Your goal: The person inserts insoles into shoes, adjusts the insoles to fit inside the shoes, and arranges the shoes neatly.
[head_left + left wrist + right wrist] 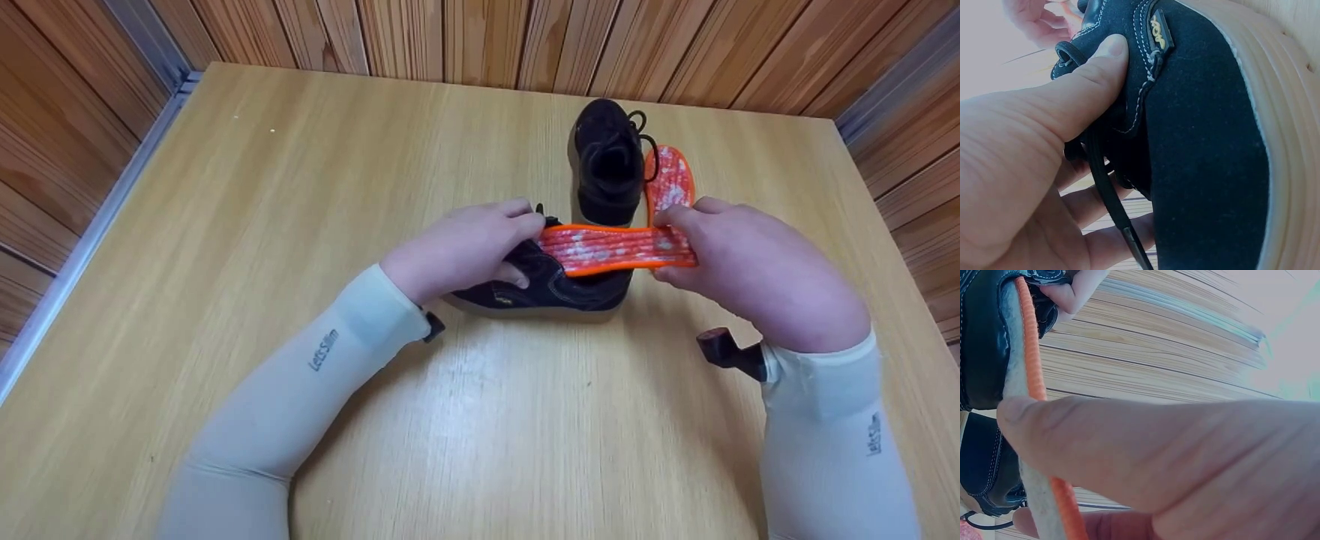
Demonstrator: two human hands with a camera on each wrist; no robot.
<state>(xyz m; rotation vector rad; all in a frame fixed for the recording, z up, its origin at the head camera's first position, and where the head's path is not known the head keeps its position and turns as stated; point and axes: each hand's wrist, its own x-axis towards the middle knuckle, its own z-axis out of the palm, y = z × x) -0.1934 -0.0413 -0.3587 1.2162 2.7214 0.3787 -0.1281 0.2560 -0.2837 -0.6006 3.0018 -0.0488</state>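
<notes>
A black lace-up shoe [555, 292] with a pale sole lies sideways across the table, its toe to the left. My left hand [480, 244] grips it over the laced front; in the left wrist view the thumb [1100, 73] presses the black upper beside a loose lace. A red and white insole [607, 249] with an orange edge slants out of the shoe's opening, its front end hidden inside. My right hand [757, 262] pinches the insole's heel end. From the right wrist view, the insole's pale underside [1016, 360] shows, with the thumb on it.
Behind stands a second black shoe [609, 169], toe toward the back wall, laces hanging to its right. Another red and white insole [671, 176] lies beside it, partly covered by my right hand. Wooden plank walls [480, 41] border the table [300, 187].
</notes>
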